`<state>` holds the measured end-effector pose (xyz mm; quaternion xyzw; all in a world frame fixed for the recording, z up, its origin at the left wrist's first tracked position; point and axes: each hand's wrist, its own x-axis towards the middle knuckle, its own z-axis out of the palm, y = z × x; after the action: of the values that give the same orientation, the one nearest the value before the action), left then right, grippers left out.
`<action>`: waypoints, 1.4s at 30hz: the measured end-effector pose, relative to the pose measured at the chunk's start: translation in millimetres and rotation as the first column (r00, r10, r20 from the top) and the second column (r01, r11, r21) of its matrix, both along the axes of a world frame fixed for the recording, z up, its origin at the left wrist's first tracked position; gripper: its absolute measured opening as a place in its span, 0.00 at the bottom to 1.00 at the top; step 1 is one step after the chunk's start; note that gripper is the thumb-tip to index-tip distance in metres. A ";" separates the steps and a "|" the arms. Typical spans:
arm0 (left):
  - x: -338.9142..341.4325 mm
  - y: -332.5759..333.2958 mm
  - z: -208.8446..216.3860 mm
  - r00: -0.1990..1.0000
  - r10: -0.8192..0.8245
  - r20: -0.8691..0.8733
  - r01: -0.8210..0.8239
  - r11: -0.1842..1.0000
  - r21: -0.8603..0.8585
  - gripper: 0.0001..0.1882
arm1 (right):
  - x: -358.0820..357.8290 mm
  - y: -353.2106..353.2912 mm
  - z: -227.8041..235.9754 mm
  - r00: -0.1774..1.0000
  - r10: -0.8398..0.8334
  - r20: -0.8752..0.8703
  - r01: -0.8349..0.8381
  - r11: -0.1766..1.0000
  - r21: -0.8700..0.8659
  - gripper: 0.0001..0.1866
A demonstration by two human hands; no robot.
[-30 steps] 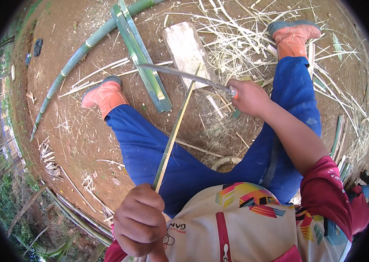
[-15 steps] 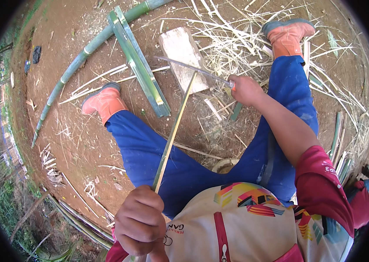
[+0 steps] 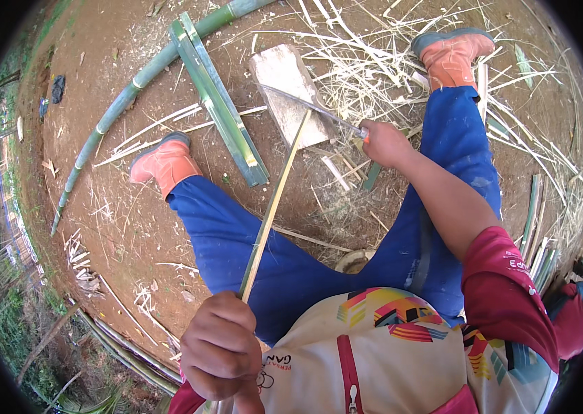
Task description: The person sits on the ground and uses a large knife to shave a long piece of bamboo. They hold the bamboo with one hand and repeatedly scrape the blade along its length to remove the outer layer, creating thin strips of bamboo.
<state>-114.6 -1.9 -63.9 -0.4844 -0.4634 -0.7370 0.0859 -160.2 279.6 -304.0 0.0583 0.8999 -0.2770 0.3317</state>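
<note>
Left grip point(image 3: 221, 345)'s wrapped tight round a long, thin green-and-yellow bamboo strip point(image 3: 264, 231); right grip point(image 3: 384, 143)'s holding a narrow, grey metal-bladed knife point(image 3: 330, 116), maybe touching the strip's tip, hard to tell.

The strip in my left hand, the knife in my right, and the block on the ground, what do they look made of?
Strip: probably split bamboo, green skin beside a pale cut face. Knife blade: likely metal, thin, grey and fairly dull. Block: apparently wood, bare and rough-edged, with a pale brownish top.
</note>
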 end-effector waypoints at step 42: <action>40.6 20.3 -11.1 0.735 0.630 0.249 -0.673 0.723 0.156 0.24 | 84.7 -86.2 153.7 0.944 0.088 -0.319 -0.213 0.900 -0.380 0.11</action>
<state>-74.0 18.4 -74.9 -0.2078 -0.5192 -0.7490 0.3552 -75.5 193.5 -150.3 -0.1247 0.8628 -0.4381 0.2193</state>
